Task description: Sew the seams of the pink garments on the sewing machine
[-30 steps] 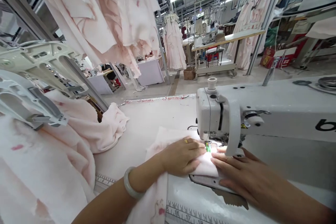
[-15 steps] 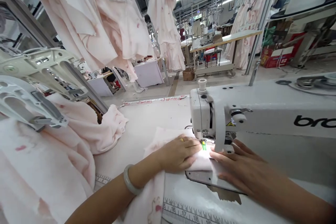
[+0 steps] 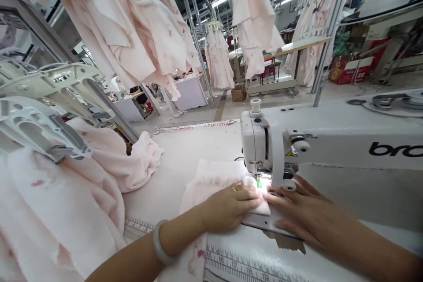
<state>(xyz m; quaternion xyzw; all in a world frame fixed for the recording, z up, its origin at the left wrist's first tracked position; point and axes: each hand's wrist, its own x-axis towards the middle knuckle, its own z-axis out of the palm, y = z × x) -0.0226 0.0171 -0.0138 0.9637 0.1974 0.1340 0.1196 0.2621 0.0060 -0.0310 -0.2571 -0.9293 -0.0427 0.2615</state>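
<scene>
A white sewing machine [image 3: 317,141] stands on the white table [image 3: 198,145]. A pale pink fabric piece [image 3: 214,176] lies under its needle. My left hand [image 3: 231,207], with a ring and a jade bangle on the wrist, lies flat on the fabric just left of the lit needle area, fingers together and stretched out. My right hand [image 3: 300,216] rests flat on the fabric and the metal needle plate [image 3: 264,224], fingers extended towards the needle. Neither hand grips anything.
A heap of pink fabric [image 3: 99,172] covers the table's left side, under a white plastic hanger rack [image 3: 42,97]. Pink garments [image 3: 132,22] hang overhead. A printed ruler [image 3: 241,266] runs along the near table edge. Other work tables stand beyond the aisle.
My hands have slid slightly towards me with the fabric, and more fabric now lies behind the needle. The view has shifted a little, and a hanging garment has moved right overhead.
</scene>
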